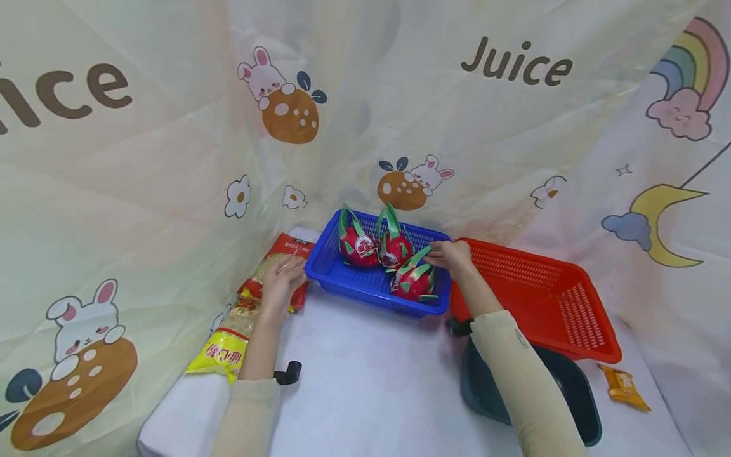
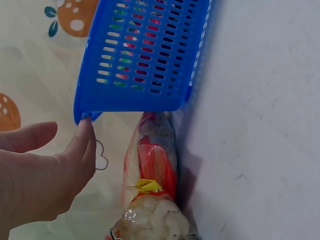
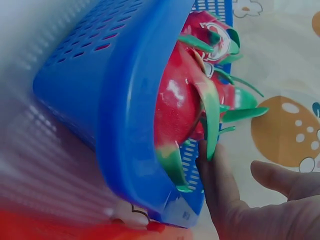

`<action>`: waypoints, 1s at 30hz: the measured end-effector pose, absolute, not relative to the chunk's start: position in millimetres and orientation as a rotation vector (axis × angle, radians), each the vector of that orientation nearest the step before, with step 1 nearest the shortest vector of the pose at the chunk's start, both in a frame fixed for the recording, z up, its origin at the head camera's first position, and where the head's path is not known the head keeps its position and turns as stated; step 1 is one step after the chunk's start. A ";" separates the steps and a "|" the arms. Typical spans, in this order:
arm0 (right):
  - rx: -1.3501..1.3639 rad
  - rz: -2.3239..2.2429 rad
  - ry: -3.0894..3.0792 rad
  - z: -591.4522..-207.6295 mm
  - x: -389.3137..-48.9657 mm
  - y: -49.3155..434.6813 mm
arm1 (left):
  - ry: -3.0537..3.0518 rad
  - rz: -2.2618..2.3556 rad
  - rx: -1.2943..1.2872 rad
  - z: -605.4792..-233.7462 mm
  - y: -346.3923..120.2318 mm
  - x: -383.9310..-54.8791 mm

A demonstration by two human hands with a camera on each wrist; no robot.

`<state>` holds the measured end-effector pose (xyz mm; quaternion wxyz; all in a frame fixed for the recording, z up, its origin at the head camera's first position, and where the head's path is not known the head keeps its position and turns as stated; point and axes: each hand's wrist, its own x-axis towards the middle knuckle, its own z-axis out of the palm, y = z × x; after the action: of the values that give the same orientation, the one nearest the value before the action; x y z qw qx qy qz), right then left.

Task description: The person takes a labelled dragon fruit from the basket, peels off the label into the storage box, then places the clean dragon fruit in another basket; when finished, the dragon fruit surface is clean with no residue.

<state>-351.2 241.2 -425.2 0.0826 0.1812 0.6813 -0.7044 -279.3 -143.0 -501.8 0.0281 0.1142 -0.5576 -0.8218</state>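
A blue plastic basket [image 1: 365,289] with slotted sides holds three red dragon fruits [image 1: 358,246] with green leafy tips. My left hand [image 1: 283,279] is at the basket's left end, its fingertips right at the rim and the thumb held apart, as the left wrist view shows [image 2: 50,167]. At the right end, my right hand [image 1: 454,257] reaches over the rim with fairly straight fingers [image 3: 220,185]. They lie beside the nearest dragon fruit [image 3: 177,95], close to its green leaf, with the thumb spread away.
Plastic food packets [image 1: 242,317] lie along the left side, one partly behind my left hand. On the right stand a red basket [image 1: 514,270] and a dark green basin [image 1: 562,368], partly under my right sleeve. A small orange packet [image 1: 624,388] lies near the right edge. Printed cloth hangs behind.
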 end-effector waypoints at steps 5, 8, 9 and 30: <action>0.575 -2.102 1.987 -430.1 -356.5 240.7 | -1.583 -2.674 0.365 -508.8 -143.4 -284.9; 0.581 -2.076 2.019 -432.1 -359.3 238.7 | -1.557 -2.692 0.371 -512.5 -142.6 -286.7; 0.585 -2.067 2.036 -432.7 -360.2 237.8 | -1.551 -2.689 0.386 -513.9 -142.1 -287.2; 0.449 -2.005 2.175 -422.5 -354.4 224.6 | -1.466 -2.632 0.491 -516.5 -137.5 -291.1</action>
<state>-354.4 224.6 -422.5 0.0747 0.1495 0.7249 -0.6682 -291.1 -137.5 -516.5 0.0445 0.1605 -0.4798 -0.8614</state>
